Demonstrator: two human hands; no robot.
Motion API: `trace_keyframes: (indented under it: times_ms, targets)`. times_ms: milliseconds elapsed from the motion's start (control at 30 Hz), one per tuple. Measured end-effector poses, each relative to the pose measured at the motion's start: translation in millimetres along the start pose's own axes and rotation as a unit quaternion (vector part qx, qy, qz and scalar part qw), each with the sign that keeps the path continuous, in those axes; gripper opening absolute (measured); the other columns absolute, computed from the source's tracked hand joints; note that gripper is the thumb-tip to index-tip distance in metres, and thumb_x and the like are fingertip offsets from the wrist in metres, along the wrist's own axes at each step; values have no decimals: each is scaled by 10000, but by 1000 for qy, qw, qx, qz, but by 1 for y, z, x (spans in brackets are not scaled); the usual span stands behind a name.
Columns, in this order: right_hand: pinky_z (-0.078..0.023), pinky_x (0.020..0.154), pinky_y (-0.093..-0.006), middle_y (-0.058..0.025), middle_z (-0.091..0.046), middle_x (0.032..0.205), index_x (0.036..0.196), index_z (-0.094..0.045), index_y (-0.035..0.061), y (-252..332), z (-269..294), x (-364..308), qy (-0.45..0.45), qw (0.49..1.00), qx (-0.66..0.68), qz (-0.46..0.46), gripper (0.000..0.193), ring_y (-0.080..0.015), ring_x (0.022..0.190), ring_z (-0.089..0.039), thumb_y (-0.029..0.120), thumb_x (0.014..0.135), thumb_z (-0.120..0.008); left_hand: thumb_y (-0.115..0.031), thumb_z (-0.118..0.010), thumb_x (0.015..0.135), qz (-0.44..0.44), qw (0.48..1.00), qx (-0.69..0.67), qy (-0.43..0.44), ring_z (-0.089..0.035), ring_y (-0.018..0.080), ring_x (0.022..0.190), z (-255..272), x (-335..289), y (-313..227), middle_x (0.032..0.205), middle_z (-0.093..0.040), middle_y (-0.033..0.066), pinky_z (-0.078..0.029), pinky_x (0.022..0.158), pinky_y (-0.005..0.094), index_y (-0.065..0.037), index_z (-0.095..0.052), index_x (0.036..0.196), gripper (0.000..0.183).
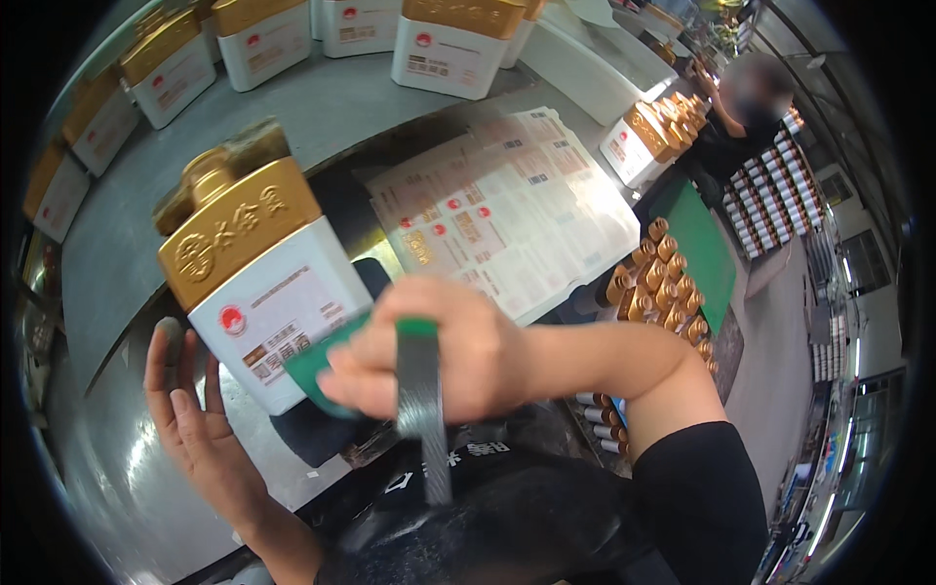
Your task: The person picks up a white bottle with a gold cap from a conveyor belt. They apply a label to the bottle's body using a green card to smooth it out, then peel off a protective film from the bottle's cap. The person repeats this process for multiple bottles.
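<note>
A large bottle with a gold embossed top and white lower body lies tilted in front of me, its neck between brownish pads. Red and dark print shows on its white face. My right hand is closed on a green flat scraper, which lies against the lower part of that face. A grey metallic strip also sticks out of this hand; its kind is unclear. Beside the bottle's lower left edge, my left hand is open, fingers apart, with a grey cover on one fingertip.
Sheets of printed transfers lie right of the bottle. Similar finished-looking bottles stand along the far side of the metal table. Several gold-topped bottles crowd the right. A person works at the far right.
</note>
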State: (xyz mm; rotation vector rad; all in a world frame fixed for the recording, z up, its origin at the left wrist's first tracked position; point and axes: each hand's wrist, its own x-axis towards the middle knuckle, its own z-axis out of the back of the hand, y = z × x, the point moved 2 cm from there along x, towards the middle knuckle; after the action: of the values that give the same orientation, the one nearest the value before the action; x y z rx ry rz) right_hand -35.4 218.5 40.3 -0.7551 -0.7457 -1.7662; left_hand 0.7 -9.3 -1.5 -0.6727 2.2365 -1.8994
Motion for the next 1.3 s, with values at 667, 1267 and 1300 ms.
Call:
trace_keyframes:
  times_ms: [667,1267,1300]
  targets:
    - [-487,622,-415,-141,-613,781,1198,-626,198,-218,68,-156,285,863,-207,-362,310,-326,697,-597,192,891,-584,-119,-408,1015,-8,994,66,-82,-609,196,1107,9,49,12,1264,-571,163,-514,939,325,37,-428,1356,375]
    - [-505,652,-367,-99,-597,776,1275,-626,150,-66,122,-172,260,840,-164,-447,480,-295,683,-589,48,806,-624,-143,-444,1012,-16,987,113,-114,-599,187,1128,0,55,10,1308,-549,154,-486,975,319,7,-405,1401,419]
    - [-522,638,-354,-75,-575,752,1274,-628,154,-71,122,-179,272,845,-193,-419,530,-284,704,-597,24,761,-624,-144,-445,1012,-16,988,108,-107,-598,187,1129,1,55,9,1311,-547,155,-484,978,318,5,-402,1404,422]
